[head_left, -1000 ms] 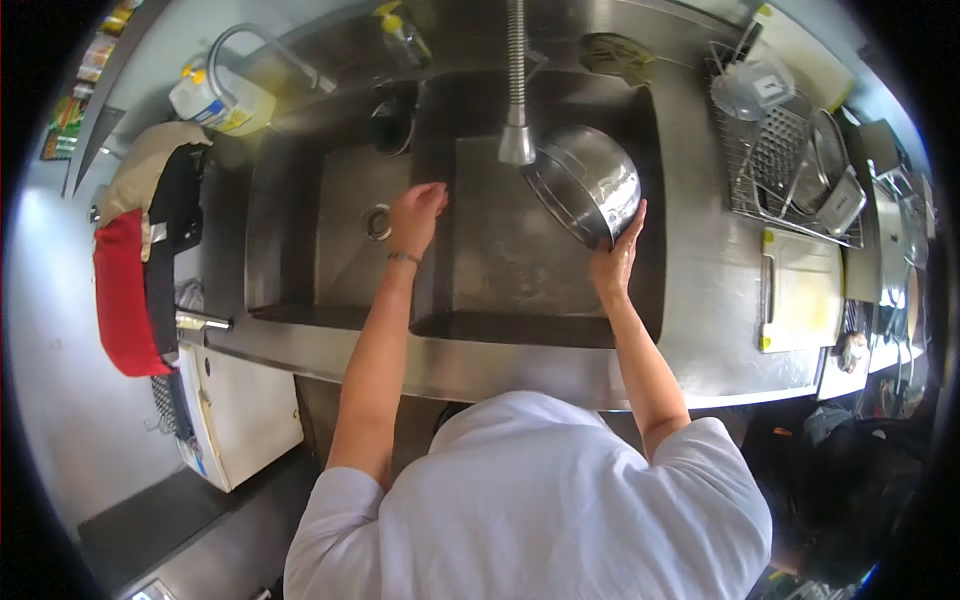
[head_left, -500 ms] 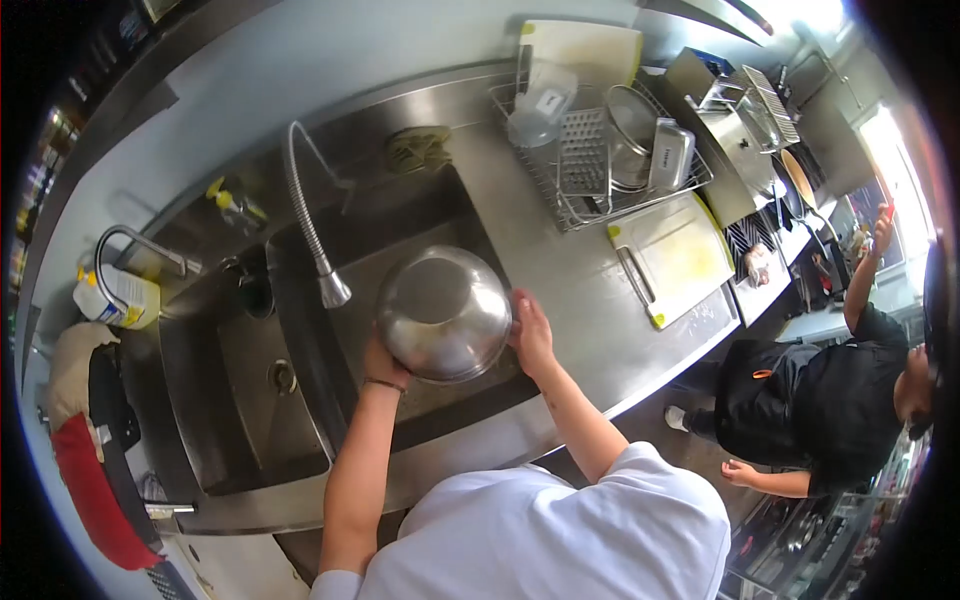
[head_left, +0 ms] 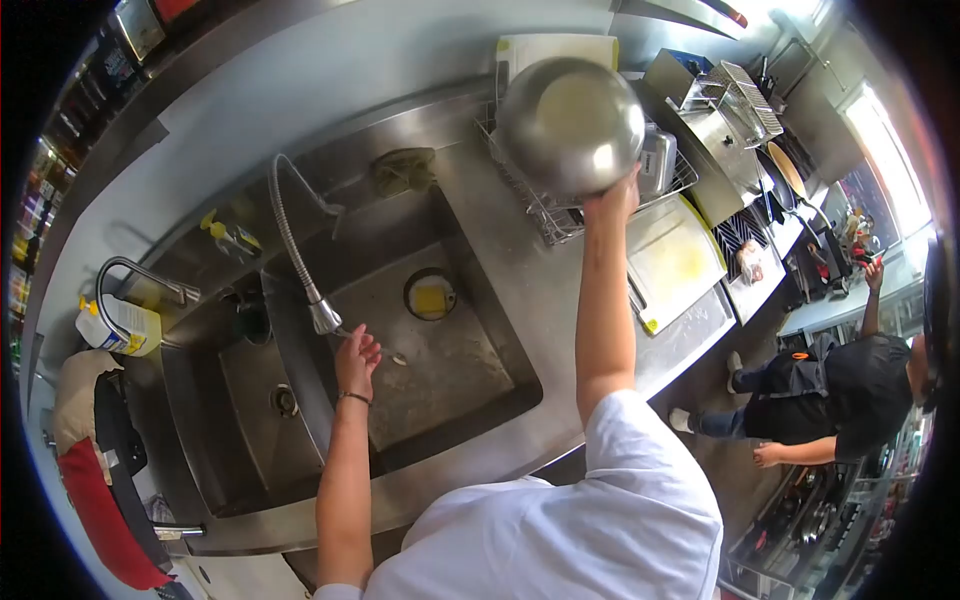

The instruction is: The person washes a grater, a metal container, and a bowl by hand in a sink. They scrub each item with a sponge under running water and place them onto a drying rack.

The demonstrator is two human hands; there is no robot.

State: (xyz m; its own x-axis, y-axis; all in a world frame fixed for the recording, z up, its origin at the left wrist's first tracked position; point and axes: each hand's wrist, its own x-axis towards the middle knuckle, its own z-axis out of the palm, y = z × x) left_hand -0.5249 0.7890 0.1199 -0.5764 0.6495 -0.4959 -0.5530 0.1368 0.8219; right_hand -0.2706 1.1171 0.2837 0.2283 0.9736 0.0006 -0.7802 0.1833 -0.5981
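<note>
An upside-down stainless steel mixing bowl point(head_left: 570, 125) is over the dish rack point(head_left: 555, 230), covering much of what stands in it. My right hand point(head_left: 615, 197), arm stretched out, grips the bowl's near rim. Over the large sink point(head_left: 465, 380), my left hand point(head_left: 358, 362) has its fingers loosely curled and apart, with nothing seen in them. Its fingertips come close to the spray head point(head_left: 326, 317) of the hanging hose tap. On the sink floor below, a yellow sponge point(head_left: 431, 298) lies at the round drain.
A white cutting board point(head_left: 675, 250) lies right of the rack. A smaller sink point(head_left: 250, 400) with a curved tap point(head_left: 120, 240) is at left. Soap bottles point(head_left: 230, 238) stand behind the sinks. A person in black point(head_left: 830, 395) stands at the right.
The bowl has gone from over the large sink to over the dish rack, in my right hand. My left hand has let go of it, uncovering the sponge and drain.
</note>
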